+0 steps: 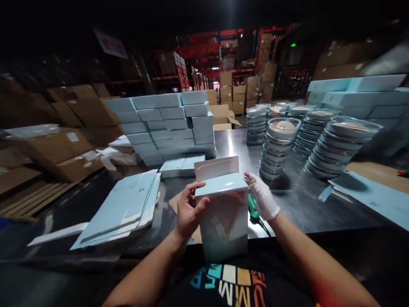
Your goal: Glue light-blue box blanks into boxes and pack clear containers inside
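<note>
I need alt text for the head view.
A person's left hand holds a pale-blue box with a raised flap, the white-gloved right hand beside it, at a metal table. Stacked blue boxes and flat blue sheets are on the left; stacks of round containers stand on the right.

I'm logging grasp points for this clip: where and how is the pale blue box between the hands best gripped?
Probably by both sides of the box, near its top, left hand and right hand coming from their own sides: it is roughly upright, broad face nearest the camera, and the raised flap looks thin.
</note>
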{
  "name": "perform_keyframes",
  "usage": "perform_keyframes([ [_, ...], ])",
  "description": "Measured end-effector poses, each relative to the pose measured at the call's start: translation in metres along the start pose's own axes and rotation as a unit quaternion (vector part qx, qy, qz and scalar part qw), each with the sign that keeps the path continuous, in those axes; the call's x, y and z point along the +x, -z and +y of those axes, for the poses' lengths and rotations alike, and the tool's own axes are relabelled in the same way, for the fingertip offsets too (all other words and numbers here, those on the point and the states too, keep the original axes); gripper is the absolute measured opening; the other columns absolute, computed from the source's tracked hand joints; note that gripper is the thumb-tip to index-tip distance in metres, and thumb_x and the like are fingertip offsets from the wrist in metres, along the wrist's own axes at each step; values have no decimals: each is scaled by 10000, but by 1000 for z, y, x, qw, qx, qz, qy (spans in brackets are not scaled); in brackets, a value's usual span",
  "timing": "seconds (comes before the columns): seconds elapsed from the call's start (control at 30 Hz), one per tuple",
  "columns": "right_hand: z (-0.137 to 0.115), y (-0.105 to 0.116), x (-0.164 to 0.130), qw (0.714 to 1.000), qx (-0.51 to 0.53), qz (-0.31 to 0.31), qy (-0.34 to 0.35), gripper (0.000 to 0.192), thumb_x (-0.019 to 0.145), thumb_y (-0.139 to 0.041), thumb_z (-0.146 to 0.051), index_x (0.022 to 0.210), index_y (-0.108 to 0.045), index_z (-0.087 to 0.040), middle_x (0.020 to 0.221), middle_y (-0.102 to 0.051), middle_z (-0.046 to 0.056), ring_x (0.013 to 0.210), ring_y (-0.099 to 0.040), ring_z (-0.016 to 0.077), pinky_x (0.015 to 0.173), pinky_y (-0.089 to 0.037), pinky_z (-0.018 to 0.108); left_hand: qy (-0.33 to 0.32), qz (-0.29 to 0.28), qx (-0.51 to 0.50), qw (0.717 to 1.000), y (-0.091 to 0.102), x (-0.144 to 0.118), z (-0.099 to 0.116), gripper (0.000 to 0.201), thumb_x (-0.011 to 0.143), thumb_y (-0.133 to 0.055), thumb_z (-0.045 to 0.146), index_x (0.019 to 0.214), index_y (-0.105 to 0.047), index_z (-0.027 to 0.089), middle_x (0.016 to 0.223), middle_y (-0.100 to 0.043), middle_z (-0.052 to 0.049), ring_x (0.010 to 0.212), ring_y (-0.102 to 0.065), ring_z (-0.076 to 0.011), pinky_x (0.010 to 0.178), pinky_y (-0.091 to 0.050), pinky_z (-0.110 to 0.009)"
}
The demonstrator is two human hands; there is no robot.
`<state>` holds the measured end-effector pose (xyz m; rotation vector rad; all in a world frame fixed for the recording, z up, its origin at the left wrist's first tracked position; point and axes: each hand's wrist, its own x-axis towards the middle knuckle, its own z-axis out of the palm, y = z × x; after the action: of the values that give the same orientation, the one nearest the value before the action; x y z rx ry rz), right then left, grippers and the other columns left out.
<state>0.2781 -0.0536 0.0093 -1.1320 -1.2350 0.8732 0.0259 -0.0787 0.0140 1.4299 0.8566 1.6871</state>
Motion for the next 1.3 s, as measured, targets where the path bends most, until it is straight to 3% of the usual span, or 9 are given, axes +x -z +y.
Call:
perform_keyframes([
  [0.2,-41,-14,-15,990,69,-126,9,580,849,-704,-485,1381,-692,-252,1256,-800,88,1134,-751,315,1014,-632,461,-87,-50,7,995,-6,0,-15,487,839,-900,617,1040,-749,200,1158,-741,-97,1026,-758,-252,855,-599,-316],
  [0.37,-23,10,-20,976,-36,-176,126,715,803,-916,-646,1350,-705,-236,1549,-677,168,1448,-634,376,1232,-512,557,-137,-45,-45,988,3,2,-24,436,875,-933,461,1123,-655,235,1261,-734,-82,1182,-773,-271,1021,-593,-392],
  [0.47,-16,17,-31,955,-72,-195,211,515,906,-899,-511,1337,-748,-274,1723,-529,161,1591,-525,357,1312,-431,579,-187,-101,-64,975,11,9,-18,453,898,-928,392,1249,-665,275,1146,-758,-45,1192,-792,-282,1045,-610,-429],
  [0.6,-28,16,-46,940,-39,-220,257,325,1059,-741,-299,1379,-769,-352,1711,-559,108,1569,-569,278,1269,-510,499,-256,-225,-3,940,16,21,-1,302,990,-819,445,1222,-826,251,1244,-786,-125,1329,-728,-342,1163,-577,-546],
  [0.73,-40,17,-48,936,-20,-233,262,353,1063,-725,-229,1370,-794,-389,1589,-674,88,1474,-657,245,1188,-586,420,-307,-232,0,923,12,24,6,278,1025,-781,357,1283,-834,269,1224,-830,-129,1309,-738,-328,1130,-603,-553],
  [0.93,-42,20,-42,932,1,-230,282,327,1049,-761,-260,1344,-817,-390,1480,-746,92,1401,-706,253,1166,-600,440,-288,-242,9,926,15,21,4,228,1013,-792,269,1235,-842,254,1181,-840,-130,1299,-749,-331,1099,-620,-539],
  [1.1,-40,6,-36,906,-36,-259,332,308,1076,-728,-344,1372,-806,-311,1510,-729,130,1428,-683,262,1226,-543,461,-231,-363,172,886,25,42,38,195,974,-840,321,1143,-800,233,1433,-753,-167,1429,-674,-347,1160,-584,-483],
  [1.2,-40,-2,-24,885,-78,-345,304,682,1004,-800,-519,1616,-613,-282,1605,-656,159,1486,-640,297,1256,-513,477,-196,-438,286,829,22,46,63,514,861,-929,464,1289,-753,241,1493,-717,-184,1334,-711,-372,1134,-594,-494],
  [1.3,-54,14,19,902,-128,-322,257,865,1026,-714,-634,1738,-423,-240,1583,-666,185,1441,-675,306,1213,-552,491,-149,-372,316,860,25,44,70,606,815,-920,494,1346,-752,254,1287,-805,-139,1132,-769,-354,1035,-628,-477],
])
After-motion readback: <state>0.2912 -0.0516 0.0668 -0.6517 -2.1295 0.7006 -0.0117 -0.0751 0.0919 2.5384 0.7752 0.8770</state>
